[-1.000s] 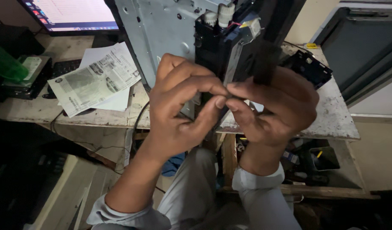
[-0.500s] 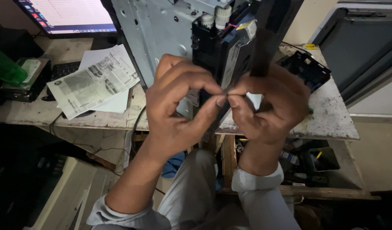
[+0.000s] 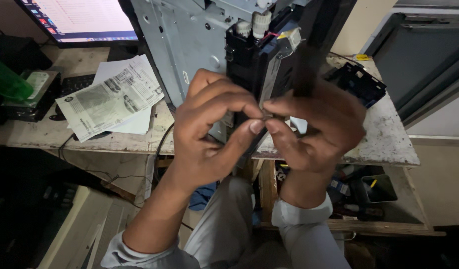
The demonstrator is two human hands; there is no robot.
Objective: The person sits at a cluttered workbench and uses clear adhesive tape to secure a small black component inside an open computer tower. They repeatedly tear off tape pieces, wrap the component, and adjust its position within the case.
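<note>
My left hand (image 3: 209, 134) and right hand (image 3: 314, 134) meet at centre frame, fingertips pinched together right against the lower edge of a black module (image 3: 254, 60) that sits on the side of a grey metal chassis (image 3: 189, 45) standing upright on the table (image 3: 384, 144). Left thumb and index are curled nearly closed, tips touching the right hand's thumb and index; there may be a small part between them, but it's too tiny and hidden to tell what, so I can't say for sure that either hand has hold of anything. Right hand is a bit blurred. The chassis fills the upper middle of the frame, with the black module plus white gears (image 3: 262, 22) at its top edge. Printed paper sheets (image 3: 110, 99) lie on the table at left, partly over a keyboard (image 3: 75, 84). Monitor (image 3: 85, 20) upper left, lit. Green object (image 3: 7, 82) at far left, resting on a dark box (image 3: 32, 97). Black plastic tray piece (image 3: 359, 82) on the table at right, just beside my right hand. Grey cabinet (image 3: 424, 60) upper right. Below the table edge, a shelf with clutter (image 3: 359, 189). My grey trousers (image 3: 229, 224) at bottom centre.
</note>
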